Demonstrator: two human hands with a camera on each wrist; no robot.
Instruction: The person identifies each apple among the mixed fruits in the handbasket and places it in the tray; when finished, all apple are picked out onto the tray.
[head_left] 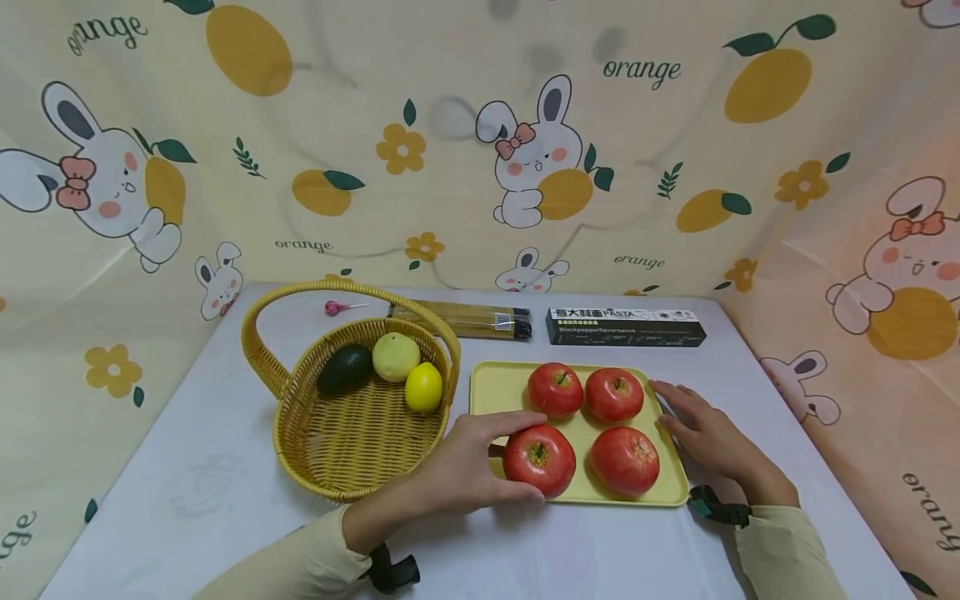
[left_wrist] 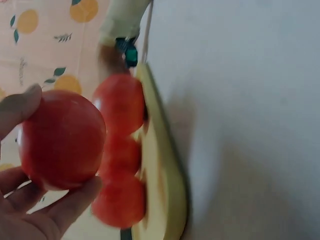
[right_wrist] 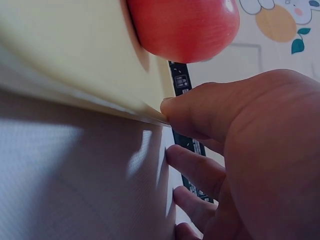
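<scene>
My left hand [head_left: 461,462] grips a red apple [head_left: 539,460] between thumb and fingers, over the near left part of a yellow tray [head_left: 517,377]. In the left wrist view this apple [left_wrist: 62,140] is raised clear of the others. Three more red apples lie on the tray: one at front right [head_left: 625,461], one at back right [head_left: 614,395], one at back left [head_left: 555,390]. At the tray's right edge rests my right hand [head_left: 716,437], fingers extended. Its thumb [right_wrist: 200,110] touches the rim in the right wrist view, with the other fingers beside the tray.
Left of the tray stands a wicker basket [head_left: 330,458] with an arched handle, holding an avocado [head_left: 345,369], a pale green round fruit [head_left: 396,357] and a lemon [head_left: 423,387]. Behind lie a pasta packet [head_left: 472,321], a black pasta box [head_left: 626,327] and a wrapped lollipop [head_left: 333,308].
</scene>
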